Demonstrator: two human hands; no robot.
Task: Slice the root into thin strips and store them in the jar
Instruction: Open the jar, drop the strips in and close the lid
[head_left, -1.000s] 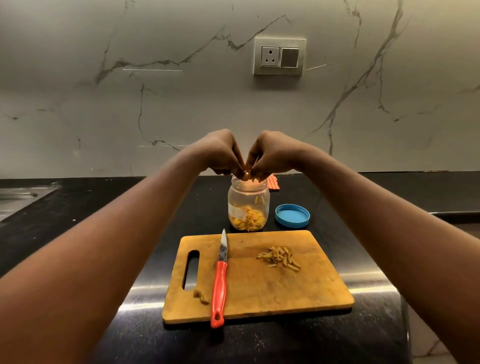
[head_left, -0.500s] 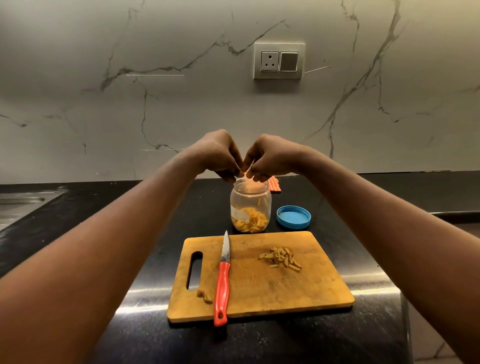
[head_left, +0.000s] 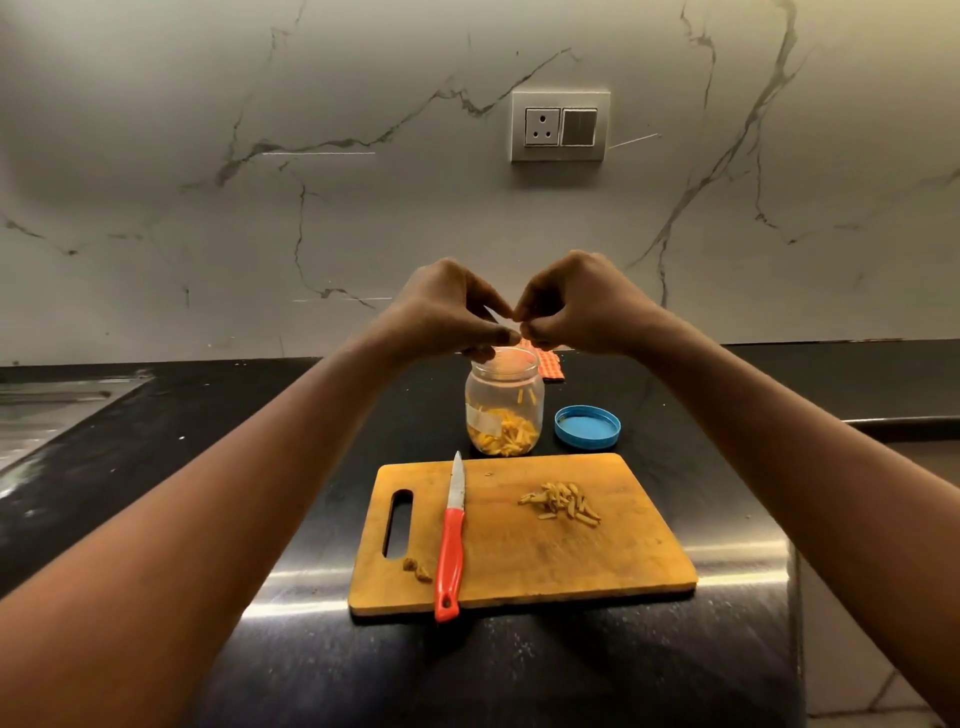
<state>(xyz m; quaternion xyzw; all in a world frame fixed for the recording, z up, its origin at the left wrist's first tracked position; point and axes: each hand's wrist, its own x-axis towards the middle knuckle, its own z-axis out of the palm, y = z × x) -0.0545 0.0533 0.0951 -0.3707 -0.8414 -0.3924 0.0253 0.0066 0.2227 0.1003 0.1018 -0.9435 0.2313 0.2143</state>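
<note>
Across your black counter (head_left: 623, 675) the cutting board (head_left: 545, 566) lies flat. Beyond the board's far edge your left hand (head_left: 441, 312) and right hand (head_left: 582, 306) hover above the open jar (head_left: 504, 405), fingers curled and tips meeting. You cannot tell whether they pinch anything. The jar stands just past that edge with orange strips (head_left: 504, 436) inside. Your red-handled knife (head_left: 451, 540) lies on the board's left half. The blue lid (head_left: 587, 427) rests past the far edge too. A heap of cut root (head_left: 561, 501) sits on the board's right half, and small scraps (head_left: 417, 569) lie by its handle slot.
</note>
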